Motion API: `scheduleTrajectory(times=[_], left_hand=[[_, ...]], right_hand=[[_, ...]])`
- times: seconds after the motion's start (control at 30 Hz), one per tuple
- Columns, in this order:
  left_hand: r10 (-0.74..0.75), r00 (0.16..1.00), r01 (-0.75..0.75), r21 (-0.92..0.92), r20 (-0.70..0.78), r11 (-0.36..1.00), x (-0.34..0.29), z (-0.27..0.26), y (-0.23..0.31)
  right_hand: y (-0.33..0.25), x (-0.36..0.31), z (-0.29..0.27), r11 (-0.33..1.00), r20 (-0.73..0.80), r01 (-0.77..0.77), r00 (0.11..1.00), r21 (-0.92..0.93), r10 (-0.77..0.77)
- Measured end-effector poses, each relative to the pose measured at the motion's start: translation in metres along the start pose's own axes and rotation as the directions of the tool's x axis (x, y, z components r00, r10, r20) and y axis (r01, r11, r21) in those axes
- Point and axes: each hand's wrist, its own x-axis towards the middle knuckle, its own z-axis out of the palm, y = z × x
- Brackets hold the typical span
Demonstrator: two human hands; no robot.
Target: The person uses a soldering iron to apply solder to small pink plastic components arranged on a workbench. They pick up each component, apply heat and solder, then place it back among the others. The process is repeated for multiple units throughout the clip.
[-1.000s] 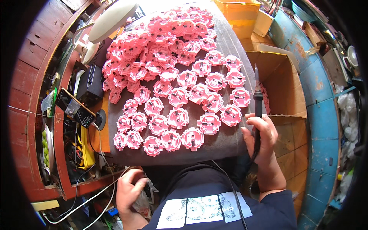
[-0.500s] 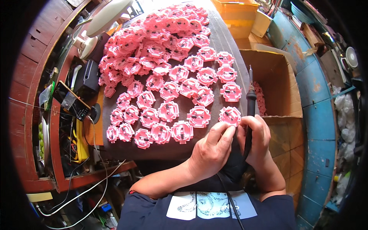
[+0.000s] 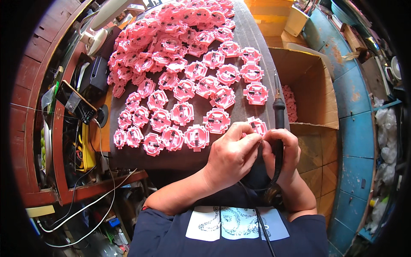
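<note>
My right hand [image 3: 289, 147] is closed around a soldering iron [image 3: 279, 113] with a black handle, its metal tip pointing up and away from me. The thumb and fingertips of that hand also meet my left hand [image 3: 227, 154], which is pinched shut. Whatever lies between the fingertips is too small or hidden to make out. Just beyond them lies a pink plastic part [image 3: 258, 125], its near side covered by the fingers. Similar pink parts with dark pieces inside are laid in loose rows, such as a near one [image 3: 197, 137] left of my hands.
A heap of pink parts [image 3: 171, 40] covers the far end of the dark-covered table [image 3: 137, 160]. To the right stands an open cardboard box [image 3: 310, 81] with pink parts inside. A phone [image 3: 77, 103], a lamp [image 3: 96, 38] and white cables [image 3: 92, 210] are at left.
My view has shifted slightly, so the table and its parts sit a little higher and further left. My left fingers now cover more of the nearest pink part. The soldering iron stays in my right hand.
</note>
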Motion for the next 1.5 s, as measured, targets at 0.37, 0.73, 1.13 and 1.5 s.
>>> scheduleTrajectory(times=[0.37, 0.73, 1.13, 1.5], left_hand=[[-0.093, 0.995, 0.093, -0.008, -0.026, 0.996, -0.001, 0.003, 0.001], [-0.163, 0.986, 0.163, -0.009, -0.045, 0.987, 0.001, 0.004, 0.005], [-0.1, 0.995, 0.102, 0.058, -0.028, 0.993, 0.001, 0.003, -0.001], [-0.134, 0.991, 0.134, 0.086, -0.014, 0.987, 0.0, 0.006, 0.001]], right_hand=[[-0.006, -0.002, -0.01, 0.982, -0.013, 0.174, 0.984, -0.069, -0.175], [-0.002, 0.004, -0.003, 0.953, 0.088, 0.255, 0.966, -0.16, -0.244], [-0.026, -0.034, -0.043, 0.995, -0.127, -0.064, 0.989, 0.07, 0.073], [-0.046, -0.027, -0.091, 0.994, 0.189, 0.107, 0.977, -0.026, -0.1]])
